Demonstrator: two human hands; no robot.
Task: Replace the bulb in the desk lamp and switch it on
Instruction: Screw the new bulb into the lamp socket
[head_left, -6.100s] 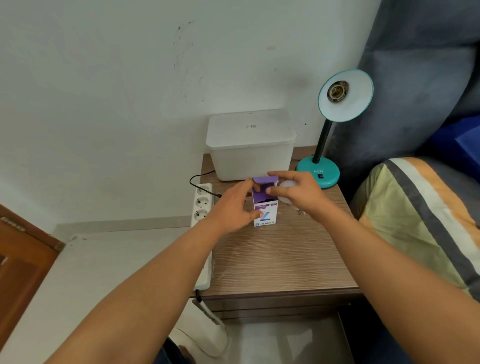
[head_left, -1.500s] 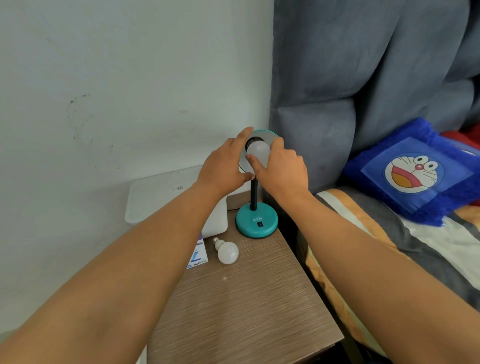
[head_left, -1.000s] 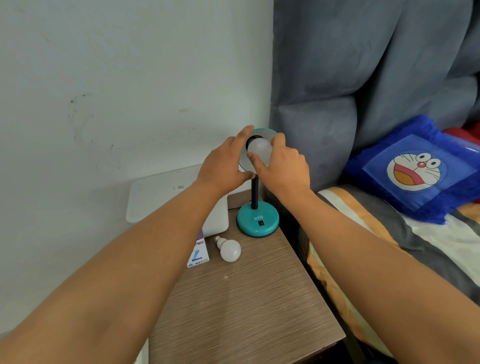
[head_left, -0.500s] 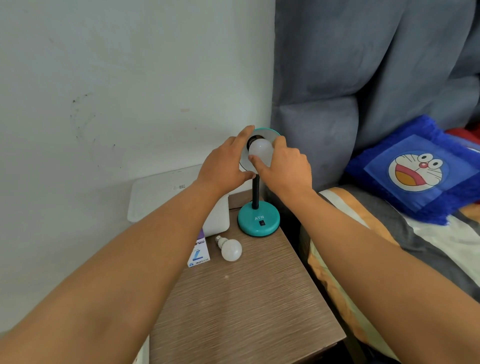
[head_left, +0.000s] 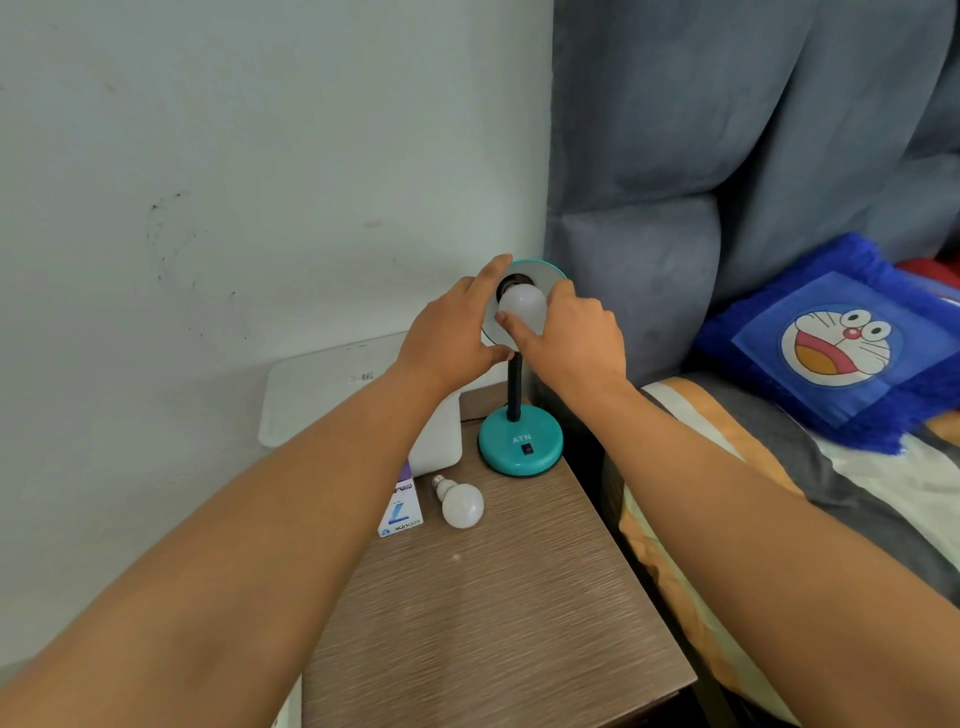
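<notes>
Head view: both hands up at the desk lamp (head_left: 521, 441), which stands at the bench's (head_left: 493, 623) far right corner. Right hand (head_left: 569, 338) grasps the white bulb (head_left: 522, 310) seated at the socket inside the teal shade (head_left: 540, 267); thumb under the globe, fingers over its right side. Left hand (head_left: 452, 332) wraps the shade's left rim, index finger on the top edge, thumb near the black gooseneck (head_left: 514, 387). Lamp unlit. Rocker switch (head_left: 527, 449) sits on the teal base, facing the camera.

Second bulb (head_left: 460, 503) lies on its side on the bench, just in front-left of the lamp base, screw cap pointing toward the far edge. Bulb carton (head_left: 401, 512) lies flat just left of it, partly hidden by the left forearm. White lidded box (head_left: 322, 389) sits at the far left of the bench against the wall. Bed with striped cover (head_left: 779, 493) along the bench's right edge, blue cartoon cushion (head_left: 841, 343) on it.
</notes>
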